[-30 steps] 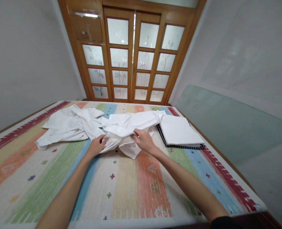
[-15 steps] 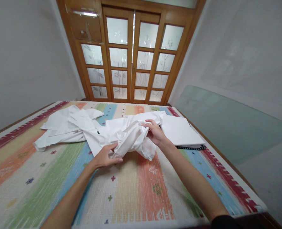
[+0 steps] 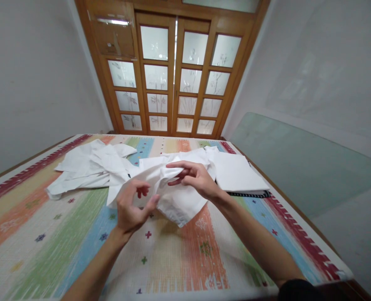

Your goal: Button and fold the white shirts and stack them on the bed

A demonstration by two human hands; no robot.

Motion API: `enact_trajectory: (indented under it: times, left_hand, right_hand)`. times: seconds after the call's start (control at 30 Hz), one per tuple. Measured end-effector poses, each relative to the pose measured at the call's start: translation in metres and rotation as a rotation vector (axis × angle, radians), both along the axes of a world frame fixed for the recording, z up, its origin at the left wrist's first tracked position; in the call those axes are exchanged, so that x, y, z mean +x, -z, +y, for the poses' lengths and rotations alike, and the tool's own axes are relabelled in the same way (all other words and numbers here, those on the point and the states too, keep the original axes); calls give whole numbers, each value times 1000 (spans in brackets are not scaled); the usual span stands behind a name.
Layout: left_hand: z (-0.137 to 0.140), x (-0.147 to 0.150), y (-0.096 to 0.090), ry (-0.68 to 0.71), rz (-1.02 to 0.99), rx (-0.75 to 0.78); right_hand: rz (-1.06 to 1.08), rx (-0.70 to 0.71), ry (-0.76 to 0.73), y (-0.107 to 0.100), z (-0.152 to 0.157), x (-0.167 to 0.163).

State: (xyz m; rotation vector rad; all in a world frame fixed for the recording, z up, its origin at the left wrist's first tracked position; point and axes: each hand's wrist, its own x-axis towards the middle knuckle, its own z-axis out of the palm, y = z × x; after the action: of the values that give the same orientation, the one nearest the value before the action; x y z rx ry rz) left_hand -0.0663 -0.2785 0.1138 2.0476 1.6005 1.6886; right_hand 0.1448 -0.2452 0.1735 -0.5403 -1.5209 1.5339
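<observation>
The cloth (image 3: pixel 185 202) lies mid-table, towards the far edge of the table (image 3: pixel 169 259). The left hand (image 3: pixel 133 207) is before it, fingers curled, thumb apart, gripping nothing. The right hand (image 3: pixel 194 177) touches a raised fold; whether its fingers grasp it, I cannot tell. A crumpled pile (image 3: pixel 82 165) sits towards the far left corner, a folded stack (image 3: pixel 238 171) by the right edge.

Both hands (image 3: pixel 130 211) are bare, the right sleeve (image 3: pixel 299 290) black.
</observation>
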Motion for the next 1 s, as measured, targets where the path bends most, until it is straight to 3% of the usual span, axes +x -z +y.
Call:
enact_trajectory:
  times: [0.1, 0.23, 0.37, 0.57, 0.73, 0.9, 1.0]
  left_hand:
    - [-11, 11, -9, 87, 114, -125]
    - [-2, 6, -4, 161, 165, -250]
    - [11, -11, 4, 117, 187, -295]
    - [27, -30, -1, -121, 318, -248]
    - [50, -39, -24, -268, 396, -55]
    - [70, -40, -55, -247, 258, 56]
    - [74, -37, -62, -238, 89, 95]
  right_hand:
    - [-95, 160, 128, -1, -4, -7]
    - [-303, 431, 431, -1, 0, -7]
    - [-626, 670, 698, -2, 13, 3]
    - [-1057, 828, 914, -10, 22, 18]
    - [-1208, 923, 1014, -26, 17, 27]
    - [-1225, 913, 1102, -47, 7, 34]
    - [-1172, 935, 1171, -56, 1, 38]
